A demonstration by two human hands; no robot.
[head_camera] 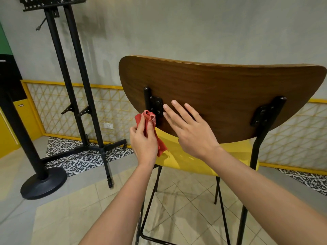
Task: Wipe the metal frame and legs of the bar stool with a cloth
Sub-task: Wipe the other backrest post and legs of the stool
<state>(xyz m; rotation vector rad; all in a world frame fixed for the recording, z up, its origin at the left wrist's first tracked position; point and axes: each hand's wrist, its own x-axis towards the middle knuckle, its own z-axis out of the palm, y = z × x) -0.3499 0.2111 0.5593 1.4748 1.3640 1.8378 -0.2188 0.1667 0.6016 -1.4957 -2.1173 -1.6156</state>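
My left hand [144,141] pinching bunched red cloth [149,121] against left backrest bracket [155,106] of bar stool [221,96]. Right hand [191,131] spread flat, steadying backrest. Wiping upper frame; next probably down post, legs.

- Your left hand [144,142] and right hand [191,131] are both bare: no gloves, no rings on the fingers you can see.
- Both wrists are free of any watch or band.
- Your forearms run bare to the bottom edge of the view, with no sleeve showing.
- Fingernails are short and unpainted.
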